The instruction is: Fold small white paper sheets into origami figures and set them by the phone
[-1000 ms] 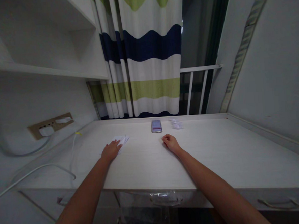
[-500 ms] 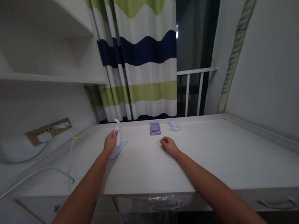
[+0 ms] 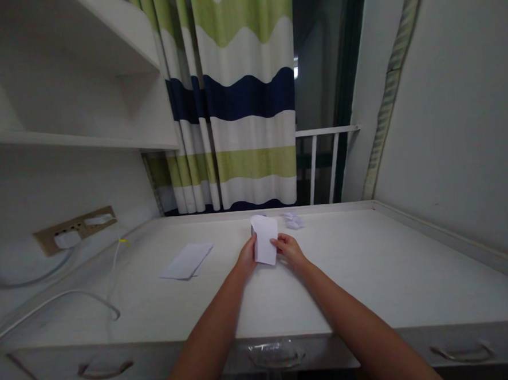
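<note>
A white sheet of paper [image 3: 266, 240] is held up over the middle of the desk, between both hands. My left hand [image 3: 246, 254] is closed on its left edge. On the right edge, the thumb and fingers of my right hand [image 3: 289, 247] pinch the sheet. Behind the paper, the phone seen earlier is almost wholly hidden. A small stack of white paper sheets [image 3: 188, 260] lies flat on the desk to the left. Crumpled-looking folded white paper pieces [image 3: 292, 220] rest near the desk's back edge, beyond my right hand.
The white desk [image 3: 371, 274] has drawers with handles [image 3: 105, 371] along its front. A white cable [image 3: 83, 293] crosses its left end, by a wall socket panel [image 3: 90, 226]. Shelves [image 3: 74, 141] overhang the left side. A striped curtain [image 3: 250, 133] hangs behind.
My left hand has moved right from the paper stack, carrying a sheet to the middle. My right hand has taken hold of its right edge. The view has shifted slightly.
</note>
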